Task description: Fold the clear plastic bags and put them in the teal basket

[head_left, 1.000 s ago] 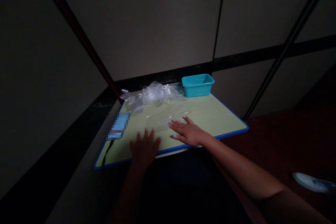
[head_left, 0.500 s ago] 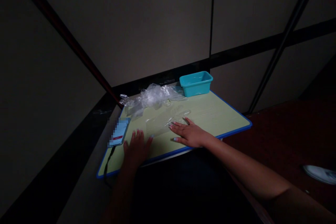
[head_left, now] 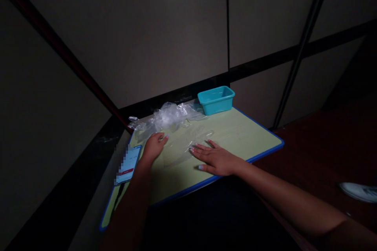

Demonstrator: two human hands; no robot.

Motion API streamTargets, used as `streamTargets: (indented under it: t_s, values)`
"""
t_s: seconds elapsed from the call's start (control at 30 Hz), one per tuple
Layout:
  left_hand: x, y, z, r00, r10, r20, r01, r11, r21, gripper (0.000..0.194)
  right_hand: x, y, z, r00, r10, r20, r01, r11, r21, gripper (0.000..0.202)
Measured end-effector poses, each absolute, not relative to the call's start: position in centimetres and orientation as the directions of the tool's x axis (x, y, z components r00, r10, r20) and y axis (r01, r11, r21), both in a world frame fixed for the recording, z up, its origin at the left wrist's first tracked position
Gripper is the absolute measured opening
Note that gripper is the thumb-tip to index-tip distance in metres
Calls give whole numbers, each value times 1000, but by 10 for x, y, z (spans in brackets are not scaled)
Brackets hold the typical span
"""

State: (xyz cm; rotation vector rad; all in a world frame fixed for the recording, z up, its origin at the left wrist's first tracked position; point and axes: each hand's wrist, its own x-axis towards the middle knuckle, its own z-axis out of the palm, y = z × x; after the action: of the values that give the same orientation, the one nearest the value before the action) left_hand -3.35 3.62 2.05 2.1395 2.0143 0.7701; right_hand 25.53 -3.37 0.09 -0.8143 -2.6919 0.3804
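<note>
A clear, thin plastic glove [head_left: 179,150] lies spread on a pale yellow board with a blue rim [head_left: 203,183]; its finger shapes point to the upper right. My right hand [head_left: 216,159] rests palm down, fingers spread, with the fingertips on the glove's right side. My left hand [head_left: 153,147] is over the board to the left of the glove, fingers curled and thumb apart from them; nothing shows between them. Just beyond it lies a crumpled heap of clear plastic [head_left: 169,115]. Whether the left fingers touch any plastic is hard to see.
A turquoise rectangular tub [head_left: 218,106] stands at the board's back edge against the panelled wall [head_left: 176,39]. A phone [head_left: 129,164], partly pixelated, lies at the left edge beside my left wrist, with a dark strap below. A white shoe [head_left: 359,192] is on the dark red floor.
My left hand has moved up and away from me, from lying spread near the front edge to curled beside the plastic heap. My right hand has stayed on the glove. The view has shifted slightly.
</note>
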Motion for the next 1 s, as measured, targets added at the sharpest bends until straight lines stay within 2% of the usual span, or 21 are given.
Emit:
streamTargets:
  t_s: [0.13, 0.27, 0.4, 0.47, 0.57, 0.63, 0.8, 1.0]
  values:
    - [-41, 42, 6, 45, 931, 361, 869, -215, 446, 24, 260, -33, 9, -768, 607, 204, 538, 784, -311, 60]
    - [-48, 42, -2, 83, 928, 364, 851, -256, 459, 17, 261, -5, 30, -678, 707, 202, 666, 707, -238, 67]
    - [-50, 39, 0, 94, 930, 355, 861, -255, 439, 17, 242, 55, 50, -519, 836, 178, 805, 548, -226, 52]
    - [-51, 37, 1, 104, 928, 358, 861, -264, 435, 17, 228, 86, 52, -405, 911, 82, 885, 413, -214, 43]
    - [-52, 33, 3, 97, 939, 330, 864, -245, 441, 17, 212, 116, 42, -321, 947, 23, 928, 319, -193, 36]
    - [-53, 32, 3, 85, 949, 304, 866, -221, 448, 15, 206, 125, 32, -266, 963, 52, 943, 271, -195, 39]
    - [-53, 33, 3, 118, 959, 257, 870, -224, 439, 13, 203, 130, 13, -249, 959, 133, 937, 274, -218, 43]
    - [-47, 30, 8, 95, 973, 210, 872, -183, 454, 12, 203, 135, 7, -287, 949, 132, 915, 312, -256, 35]
